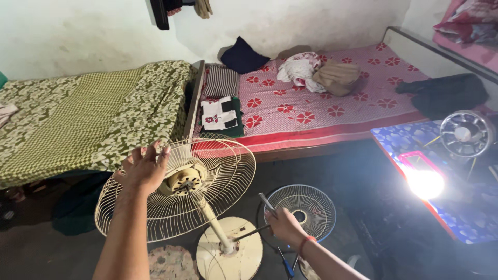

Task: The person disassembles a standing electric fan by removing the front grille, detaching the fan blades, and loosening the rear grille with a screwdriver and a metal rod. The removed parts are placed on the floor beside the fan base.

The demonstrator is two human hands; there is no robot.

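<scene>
Down by the round cream base (233, 256), the right hand (282, 224) closes its grip on a screwdriver (265, 201). Her left hand (142, 168), fingers spread, presses the pedestal fan's rear guard (207, 205) (front grille (303, 207) already off, on the floor); motor still mounted.
</scene>
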